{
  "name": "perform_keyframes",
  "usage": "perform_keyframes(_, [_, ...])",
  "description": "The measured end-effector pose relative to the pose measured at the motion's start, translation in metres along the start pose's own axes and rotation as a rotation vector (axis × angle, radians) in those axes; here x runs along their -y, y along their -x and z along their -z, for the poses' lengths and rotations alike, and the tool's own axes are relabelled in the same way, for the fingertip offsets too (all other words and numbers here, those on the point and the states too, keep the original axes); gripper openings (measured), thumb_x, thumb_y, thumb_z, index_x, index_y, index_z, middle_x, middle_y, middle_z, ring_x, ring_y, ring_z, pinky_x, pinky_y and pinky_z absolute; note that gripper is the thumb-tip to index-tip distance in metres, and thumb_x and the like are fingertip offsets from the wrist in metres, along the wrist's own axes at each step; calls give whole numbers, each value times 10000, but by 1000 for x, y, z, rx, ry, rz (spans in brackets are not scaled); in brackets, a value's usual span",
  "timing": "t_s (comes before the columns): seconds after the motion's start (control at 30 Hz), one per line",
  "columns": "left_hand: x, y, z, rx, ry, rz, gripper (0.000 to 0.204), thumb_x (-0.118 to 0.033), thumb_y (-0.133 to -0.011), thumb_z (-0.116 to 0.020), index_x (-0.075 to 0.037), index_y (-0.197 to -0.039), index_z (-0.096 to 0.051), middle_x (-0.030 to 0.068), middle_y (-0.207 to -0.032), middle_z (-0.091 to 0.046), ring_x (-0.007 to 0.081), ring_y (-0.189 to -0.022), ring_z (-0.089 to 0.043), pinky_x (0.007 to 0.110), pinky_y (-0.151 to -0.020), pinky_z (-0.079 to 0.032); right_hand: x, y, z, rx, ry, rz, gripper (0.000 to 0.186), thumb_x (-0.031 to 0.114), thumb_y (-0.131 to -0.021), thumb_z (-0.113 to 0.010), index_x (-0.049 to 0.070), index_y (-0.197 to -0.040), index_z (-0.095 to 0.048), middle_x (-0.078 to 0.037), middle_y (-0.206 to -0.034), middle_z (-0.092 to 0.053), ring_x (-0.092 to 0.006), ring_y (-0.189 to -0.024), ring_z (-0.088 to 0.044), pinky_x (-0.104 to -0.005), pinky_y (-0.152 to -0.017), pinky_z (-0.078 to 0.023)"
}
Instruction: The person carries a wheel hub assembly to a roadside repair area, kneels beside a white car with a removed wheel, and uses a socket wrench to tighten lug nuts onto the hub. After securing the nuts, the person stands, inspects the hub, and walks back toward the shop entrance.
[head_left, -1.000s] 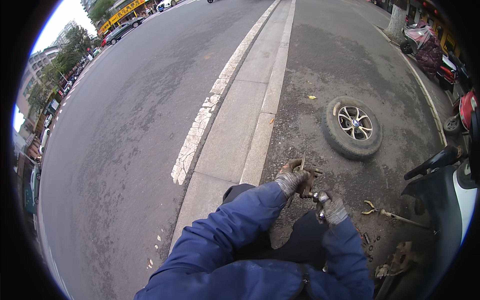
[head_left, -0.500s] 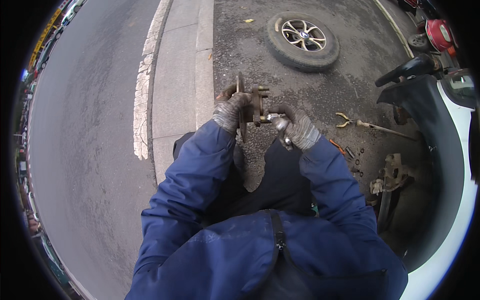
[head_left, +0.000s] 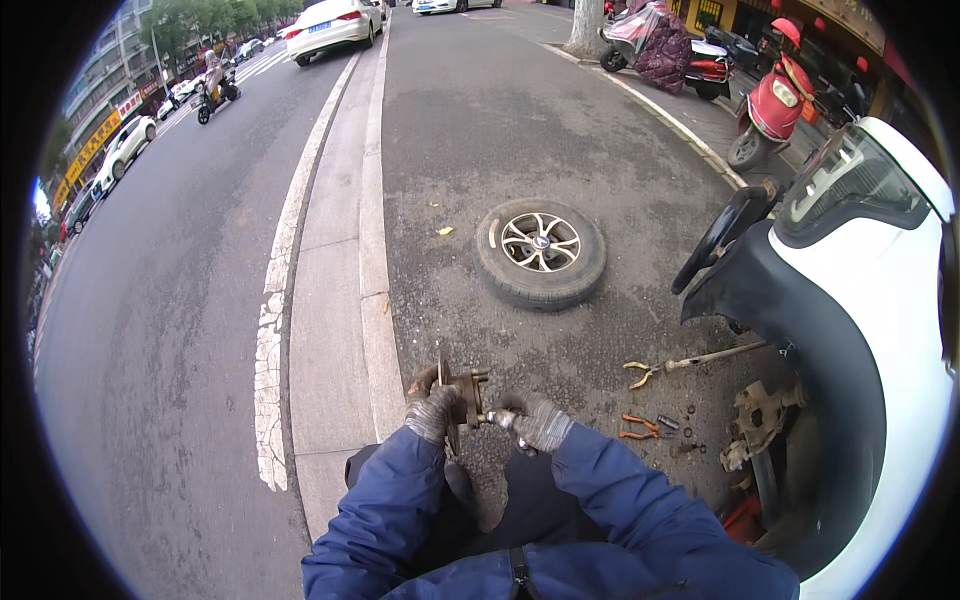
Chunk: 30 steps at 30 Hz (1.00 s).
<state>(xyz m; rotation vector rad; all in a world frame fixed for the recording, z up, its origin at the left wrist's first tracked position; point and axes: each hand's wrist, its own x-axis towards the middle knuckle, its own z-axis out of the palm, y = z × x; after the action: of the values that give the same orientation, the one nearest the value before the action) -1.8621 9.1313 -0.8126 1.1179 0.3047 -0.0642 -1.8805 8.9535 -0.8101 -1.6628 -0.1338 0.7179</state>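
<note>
My left hand, in a dirty grey work glove, is wrapped round a rusty wheel hub with a thin brake disc on its left side. Several studs stick out to the right from the hub's flange. My right hand, gloved as well, is closed on a shiny socket wrench, whose end meets the lowest stud. The hub is held up on edge above my knees. Part of the wrench is hidden by my right fingers.
Ahead lies a wheel with its tyre. To the right are yellow-handled pliers, a long bar, orange-handled pliers and small loose parts. A white car's open wheel arch with bare suspension stands close by. A kerb borders the road.
The view has tilted up, so the street, parked cars and scooters now show and my hands appear lower. Both hands keep their hold on the hub and wrench.
</note>
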Motion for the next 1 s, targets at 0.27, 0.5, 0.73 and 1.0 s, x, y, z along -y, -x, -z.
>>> perform_keyframes(0.27, [-10, -1, 19, 143, 4, 4, 461, -28, -672, -549, 35, -1121, -468, 147, -902, -597, 226, -725, -618, 334, -630, -545, -3, -6, -3, -99, -2, 15, 363, 322, -866, -559, 45, -1101, -553, -54, -674, -570, -91, -442, -494, -264, -378, -411])
perform_keyframes(0.5, [-2, -6, -4, 127, -31, 45, 445, -31, -686, -543, 18, -1121, -464, 152, -961, -586, 258, -818, -602, 390, -728, -524, 4, 2, -4, -142, -270, -132, 199, 230, -889, -528, 35, -926, -542, -59, -517, -499, -150, -330, -464, -294, -280, -341])
perform_keyframes(0.73, [-5, -6, 16, 129, -28, -17, 530, -75, -719, -617, 20, -1207, -433, 142, -939, -608, 205, -764, -607, 318, -655, -527, 8, 8, -8, -155, -256, -106, 276, 300, -886, -527, 35, -941, -585, -36, -541, -503, -106, -382, -455, -263, -344, -366])
perform_keyframes(1.0, [-4, -10, 7, -55, -152, 74, 567, -86, -697, -640, 17, -1213, -429, 143, -949, -609, 205, -795, -605, 319, -678, -524, -2, -1, -11, -182, -100, 71, 377, 379, -884, -504, 3, -881, -529, -52, -511, -481, -130, -360, -450, -279, -310, -348])
